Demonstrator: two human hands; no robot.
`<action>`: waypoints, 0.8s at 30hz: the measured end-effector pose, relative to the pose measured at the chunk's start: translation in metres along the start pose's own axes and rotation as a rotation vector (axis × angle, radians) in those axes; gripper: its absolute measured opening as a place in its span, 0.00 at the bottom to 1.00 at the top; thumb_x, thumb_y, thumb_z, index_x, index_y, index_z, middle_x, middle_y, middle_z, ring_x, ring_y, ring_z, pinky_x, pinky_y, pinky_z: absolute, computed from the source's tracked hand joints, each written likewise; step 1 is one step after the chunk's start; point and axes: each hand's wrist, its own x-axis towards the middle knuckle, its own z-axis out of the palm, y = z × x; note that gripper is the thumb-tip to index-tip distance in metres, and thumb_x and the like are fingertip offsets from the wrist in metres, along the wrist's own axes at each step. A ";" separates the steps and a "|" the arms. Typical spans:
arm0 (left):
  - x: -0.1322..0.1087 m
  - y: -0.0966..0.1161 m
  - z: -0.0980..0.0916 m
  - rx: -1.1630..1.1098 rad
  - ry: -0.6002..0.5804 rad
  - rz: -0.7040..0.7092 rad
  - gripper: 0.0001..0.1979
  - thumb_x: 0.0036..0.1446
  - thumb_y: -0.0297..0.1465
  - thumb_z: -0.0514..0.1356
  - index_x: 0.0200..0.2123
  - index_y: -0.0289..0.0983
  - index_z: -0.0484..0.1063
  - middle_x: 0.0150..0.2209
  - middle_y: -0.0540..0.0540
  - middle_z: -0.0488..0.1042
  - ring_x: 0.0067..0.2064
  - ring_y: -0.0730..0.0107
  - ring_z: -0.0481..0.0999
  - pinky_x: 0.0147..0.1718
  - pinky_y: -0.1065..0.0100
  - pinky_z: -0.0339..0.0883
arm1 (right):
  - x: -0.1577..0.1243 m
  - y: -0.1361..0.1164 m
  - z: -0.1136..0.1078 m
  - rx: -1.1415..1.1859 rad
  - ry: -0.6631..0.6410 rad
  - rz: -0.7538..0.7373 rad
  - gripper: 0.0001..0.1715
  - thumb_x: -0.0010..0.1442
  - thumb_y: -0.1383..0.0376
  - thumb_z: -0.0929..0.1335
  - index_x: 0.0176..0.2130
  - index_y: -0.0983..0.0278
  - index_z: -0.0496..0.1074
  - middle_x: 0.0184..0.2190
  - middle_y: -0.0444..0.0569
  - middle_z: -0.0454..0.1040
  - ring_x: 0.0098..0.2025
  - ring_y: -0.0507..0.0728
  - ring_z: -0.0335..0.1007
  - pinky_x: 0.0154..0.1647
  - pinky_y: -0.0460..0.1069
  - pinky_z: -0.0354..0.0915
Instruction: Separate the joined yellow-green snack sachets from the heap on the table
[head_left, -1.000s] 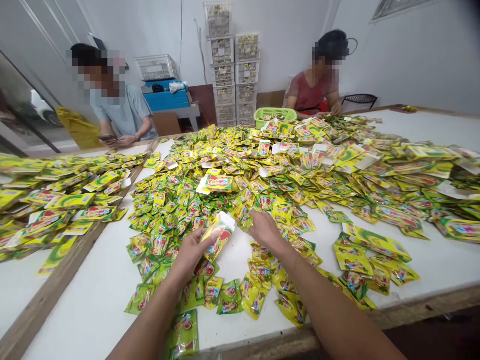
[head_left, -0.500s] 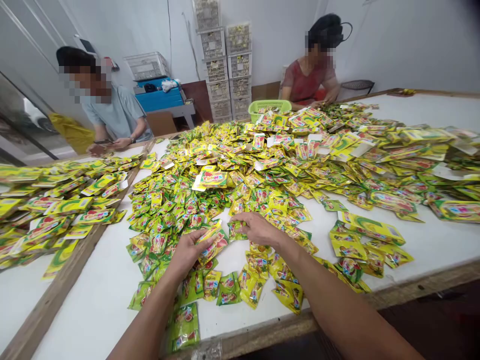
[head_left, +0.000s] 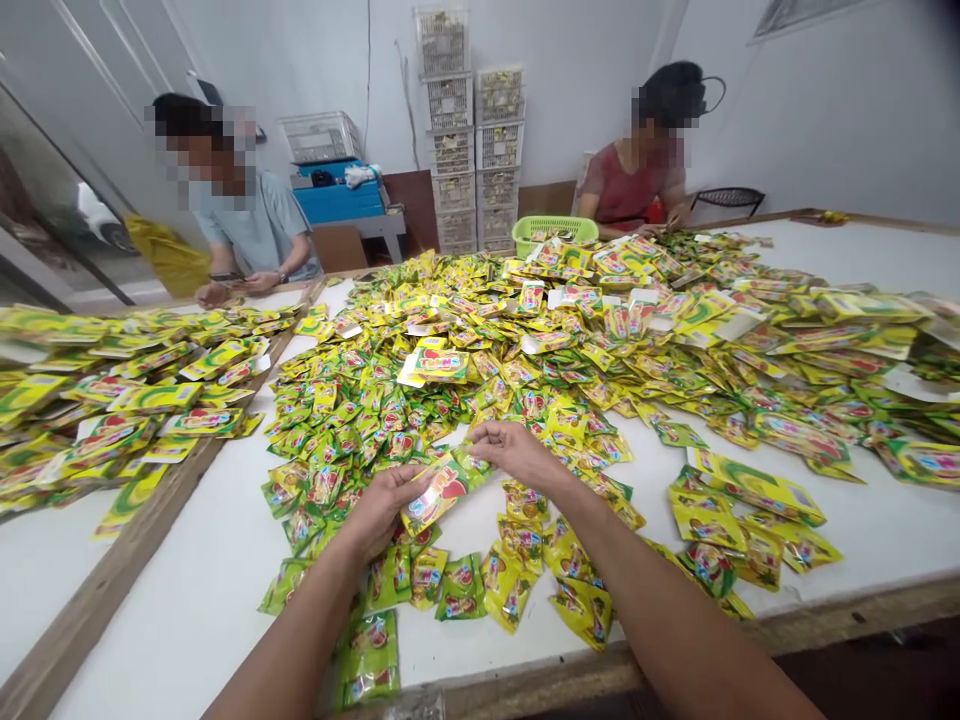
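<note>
Yellow foil sachet | pinched in left grip, fingers closed on it | right grip open, just beside

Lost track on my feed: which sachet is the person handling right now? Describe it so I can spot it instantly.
On the white table, go to the near edge of the big heap of yellow-green sachets. The person's left hand grips one sachet. Unlike its flat-lying neighbours, it is held up at a tilt, red print showing, toward the right hand.

The right hand has drawn closer to the left hand, whose yellow-green sachet now leans lower and flatter
</note>
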 end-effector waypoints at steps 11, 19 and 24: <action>0.000 0.000 -0.004 0.092 0.085 0.039 0.19 0.42 0.39 0.67 0.37 0.34 0.77 0.31 0.44 0.80 0.27 0.67 0.76 0.28 0.69 0.67 | 0.010 0.015 -0.006 -0.900 0.368 -0.031 0.20 0.49 0.64 0.70 0.44 0.63 0.68 0.37 0.52 0.73 0.44 0.62 0.63 0.43 0.53 0.57; 0.001 -0.002 -0.008 0.235 0.198 0.083 0.22 0.41 0.41 0.66 0.39 0.34 0.76 0.29 0.45 0.80 0.26 0.64 0.76 0.27 0.68 0.68 | 0.005 0.003 -0.010 -0.001 0.530 0.035 0.18 0.44 0.53 0.70 0.26 0.62 0.64 0.21 0.41 0.64 0.24 0.52 0.62 0.27 0.47 0.59; -0.002 0.002 -0.005 0.083 0.116 0.065 0.18 0.42 0.37 0.67 0.37 0.36 0.77 0.29 0.46 0.80 0.27 0.68 0.76 0.30 0.69 0.68 | -0.001 0.000 0.008 -0.068 0.380 -0.060 0.16 0.44 0.55 0.70 0.24 0.62 0.62 0.21 0.40 0.61 0.24 0.50 0.57 0.27 0.46 0.57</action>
